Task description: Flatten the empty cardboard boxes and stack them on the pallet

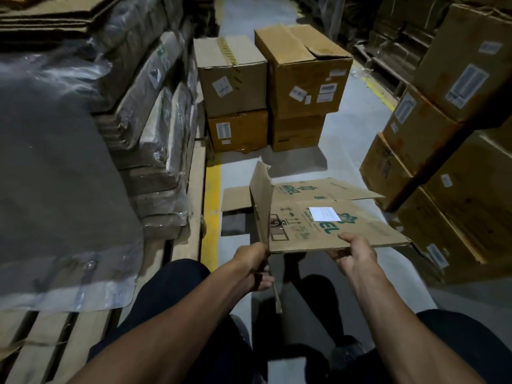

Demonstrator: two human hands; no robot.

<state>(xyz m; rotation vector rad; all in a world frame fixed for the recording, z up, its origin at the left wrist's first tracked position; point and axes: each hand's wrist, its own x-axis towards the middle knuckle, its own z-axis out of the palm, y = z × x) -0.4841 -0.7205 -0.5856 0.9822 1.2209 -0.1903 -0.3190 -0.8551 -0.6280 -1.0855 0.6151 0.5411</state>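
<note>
Both hands grip the flattened cardboard box (327,217): left hand (256,266) clutching its upright flap, right hand (354,254) pinching the near edge, holding it above the grey floor (357,128) beside the wooden pallet (191,189)

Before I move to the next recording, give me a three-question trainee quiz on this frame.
1. True or false: the left hand and the right hand both grip the brown cardboard box with green print.
2. How many closed brown boxes stand in the stack on the grey floor ahead? A) two B) four C) six
3. Fill in: the wooden pallet lies to the person's ____.

Key: 1 true; 2 B; 3 left.
</note>
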